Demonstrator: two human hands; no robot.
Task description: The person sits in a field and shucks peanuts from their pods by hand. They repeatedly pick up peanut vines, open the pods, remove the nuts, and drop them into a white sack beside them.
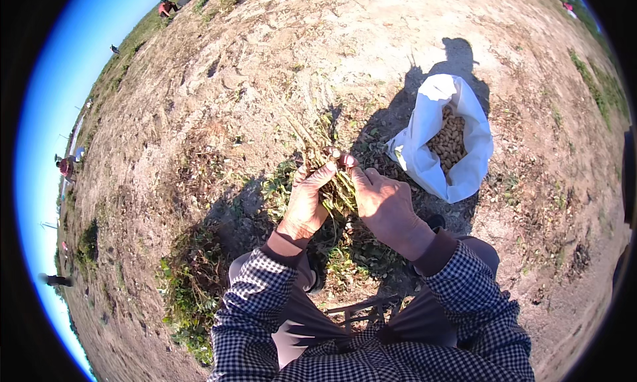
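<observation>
My left hand (304, 203) grips a bunch of pulled peanut plants (343, 190), its thumb pressed over the roots. My right hand (390, 208) meets it from the right, thumb and bent forefinger pinching at the root end of the bunch. Whether a single pod is between those fingertips is too small to tell. Thin roots stick out beyond the hands, and yellow-green stems hang below them. To the right of my hands, a white woven sack (415, 138) stands with its mouth wide, unshelled peanuts (448, 141) showing inside.
A heap of leafy plants (194, 282) lies by my left leg. Leaf litter (348, 262) covers the ground between my feet. Part of a low stool frame (361, 312) shows between my legs. Farther off, a person (166, 8) crouches in the field and another (66, 167) is at the left.
</observation>
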